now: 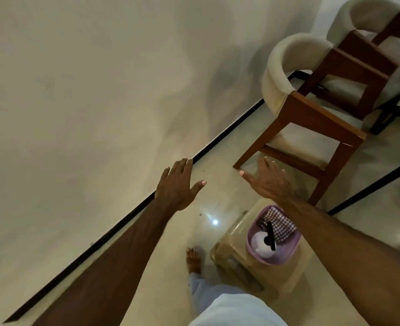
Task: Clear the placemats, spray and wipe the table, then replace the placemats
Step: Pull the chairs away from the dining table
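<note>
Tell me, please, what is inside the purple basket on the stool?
Inside the purple basket lie a checked cloth and a white spray bottle with a black nozzle. Whatever lies beneath them is covered.

Cream wall, glossy tiled floor, two cushioned wooden chairs.

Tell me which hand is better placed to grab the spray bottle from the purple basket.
Right hand, probably: its arm passes directly over the purple basket holding the spray bottle; left hand is farther off.
</note>
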